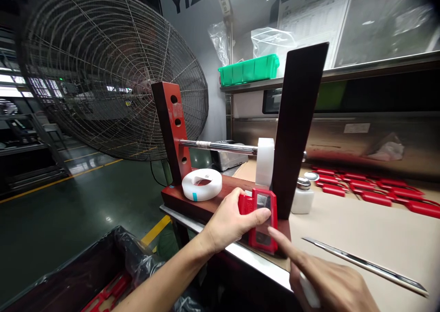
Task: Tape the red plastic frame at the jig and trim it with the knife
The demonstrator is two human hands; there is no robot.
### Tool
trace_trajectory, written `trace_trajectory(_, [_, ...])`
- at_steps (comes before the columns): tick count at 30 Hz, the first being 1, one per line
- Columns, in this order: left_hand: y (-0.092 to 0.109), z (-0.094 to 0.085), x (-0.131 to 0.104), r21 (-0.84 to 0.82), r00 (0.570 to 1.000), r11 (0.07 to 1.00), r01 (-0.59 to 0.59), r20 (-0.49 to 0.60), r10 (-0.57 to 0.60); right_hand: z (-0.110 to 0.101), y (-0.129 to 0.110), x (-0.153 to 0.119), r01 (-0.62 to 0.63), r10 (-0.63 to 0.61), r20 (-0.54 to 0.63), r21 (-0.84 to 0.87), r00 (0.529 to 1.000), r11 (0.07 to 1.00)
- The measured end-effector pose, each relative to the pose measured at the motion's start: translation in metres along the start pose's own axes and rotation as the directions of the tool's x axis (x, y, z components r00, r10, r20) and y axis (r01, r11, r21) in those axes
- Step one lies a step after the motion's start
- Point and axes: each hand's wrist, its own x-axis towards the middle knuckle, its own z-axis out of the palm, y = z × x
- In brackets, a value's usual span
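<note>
Left hand (228,220) fingers clamped on a glossy red rectangular plastic casing (263,220) at the surface's (360,229) left edge. Right hand (323,280) index finger extended, tip touching the casing; other fingers curled around something white.

The scene is lit evenly from overhead. Glare is noted on the green floor (68,211) left of the fan (110,69) and on the steel rod (220,146). Red parts (378,190) right of the fan are blurred. Straight edges are bowed near the frame borders.
</note>
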Motion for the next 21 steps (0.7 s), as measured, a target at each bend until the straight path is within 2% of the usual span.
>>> trace_trajectory(3, [-0.002, -0.001, 0.000, 0.022, 1.000, 1.000, -0.005, -0.011, 0.005, -0.014, 0.015, 0.002, -0.161, 0.154, -0.075, -0.105, 0.985, 0.981])
trace_trajectory(5, [-0.003, -0.002, 0.000, 0.039, 1.000, 0.999, -0.010, -0.015, 0.011, -0.026, 0.034, 0.003, -0.192, 0.171, -0.122, -0.184, 0.978, 0.964])
trace_trajectory(8, [-0.003, -0.003, -0.001, 0.059, 1.000, 0.998, -0.020, -0.013, 0.021, -0.040, 0.072, -0.004, -0.144, 0.124, -0.089, -0.270, 0.988, 0.952])
trace_trajectory(10, [-0.002, -0.004, -0.001, 0.074, 0.999, 0.997, -0.025, -0.019, 0.026, -0.045, 0.099, -0.019, -0.194, 0.206, 0.011, -0.285, 0.979, 0.939])
trace_trajectory(11, [-0.002, -0.003, -0.001, 0.082, 0.999, 0.996, -0.028, -0.028, 0.031, -0.045, 0.111, -0.029, -0.248, 0.282, 0.104, -0.257, 0.954, 0.934])
trace_trajectory(12, [-0.002, -0.003, -0.001, 0.089, 0.999, 0.996, -0.032, -0.039, 0.035, -0.044, 0.122, -0.039, -0.316, 0.362, 0.205, -0.227, 0.909, 0.921])
trace_trajectory(14, [-0.001, -0.001, 0.000, 0.097, 0.997, 0.995, -0.039, -0.068, 0.046, -0.040, 0.138, -0.060, -0.431, 0.468, 0.388, -0.182, 0.794, 0.884])
trace_trajectory(16, [-0.002, 0.001, 0.001, 0.098, 0.994, 0.994, -0.046, -0.096, 0.055, -0.035, 0.144, -0.075, -0.486, 0.504, 0.464, -0.167, 0.729, 0.858])
trace_trajectory(18, [-0.003, 0.003, 0.001, 0.097, 0.990, 0.994, -0.052, -0.122, 0.064, -0.030, 0.143, -0.083, -0.505, 0.511, 0.444, -0.142, 0.736, 0.851])
trace_trajectory(21, [-0.004, 0.006, 0.002, 0.099, 0.984, 0.993, -0.063, -0.162, 0.078, -0.023, 0.130, -0.087, -0.534, 0.538, 0.316, -0.107, 0.781, 0.839])
